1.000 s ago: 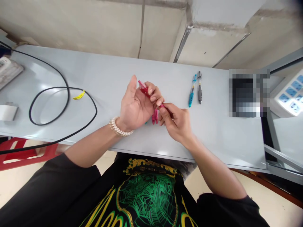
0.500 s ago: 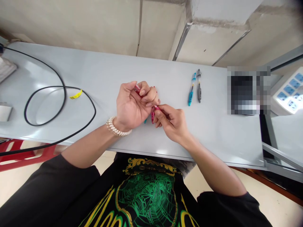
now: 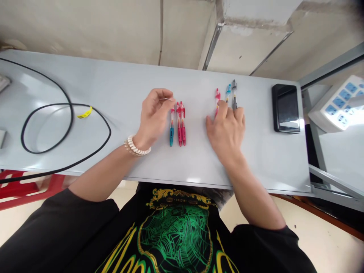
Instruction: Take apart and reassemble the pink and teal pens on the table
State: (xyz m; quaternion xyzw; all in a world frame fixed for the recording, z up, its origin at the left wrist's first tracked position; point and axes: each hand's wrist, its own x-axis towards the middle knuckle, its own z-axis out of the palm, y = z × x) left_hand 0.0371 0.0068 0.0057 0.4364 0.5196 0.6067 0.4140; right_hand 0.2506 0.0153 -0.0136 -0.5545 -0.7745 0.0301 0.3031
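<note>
My left hand [image 3: 155, 115] is raised over the table with thumb and fingertips pinched together. A thin pale line shows at the pinch, too small to name. Just right of it lies a pen [image 3: 171, 131] with a teal barrel and pink top, alongside two pink pens [image 3: 179, 131] [image 3: 183, 131]. My right hand [image 3: 227, 131] rests palm down with fingers apart, its fingertips over the lower ends of a row of pens. In that row are a pink pen [image 3: 217, 96], a blue pen [image 3: 228, 90] and a grey pen [image 3: 234, 93]; the fingers hide their lower parts.
A black device [image 3: 286, 108] lies on the grey table [image 3: 193, 165] at right, near a white power strip [image 3: 338, 102]. A black cable [image 3: 69, 132] with a yellow tag [image 3: 85, 112] loops across the left. A red stool [image 3: 34, 187] stands below.
My hands have parted from the pink pen parts they held together. The right has moved right to the pen row, where a pink pen now lies. The camera view has shifted slightly.
</note>
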